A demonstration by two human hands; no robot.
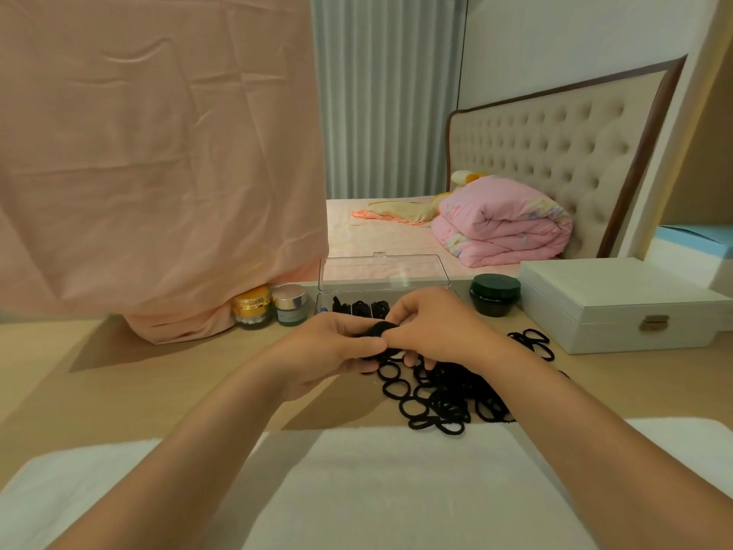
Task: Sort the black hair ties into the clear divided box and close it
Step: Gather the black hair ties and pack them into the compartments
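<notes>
In the head view, the near and right parts of the clear divided plastic box [323, 300] are covered by both hands. Only some compartments are seen, and the stored black ties [359, 307] in them are packed too tightly to be counted. Its transparent lid [384, 271] is stood open at the back.

Just in front of the box, a small stack of black elastic hair ties [382, 330] is pinched between the thumb and curled fingers of the left hand [337, 345] and of the right hand [436, 331]; the lower fingertips are hidden.

A loose heap of black hair ties [448, 394] is spread further in front of the box, partly covered by the right wrist. A few separate loops [533, 341] are seen to the box's front right.

Left of the box, a gold-lidded jar [252, 309] and a silver-lidded jar [290, 305] are set, overhung by a large peach cloth [158, 152]. Right of the box, a dark green round jar [494, 297] and a white latched case [618, 307] are placed. A white towel [396, 482] is laid well in front of the box, under the forearms.
</notes>
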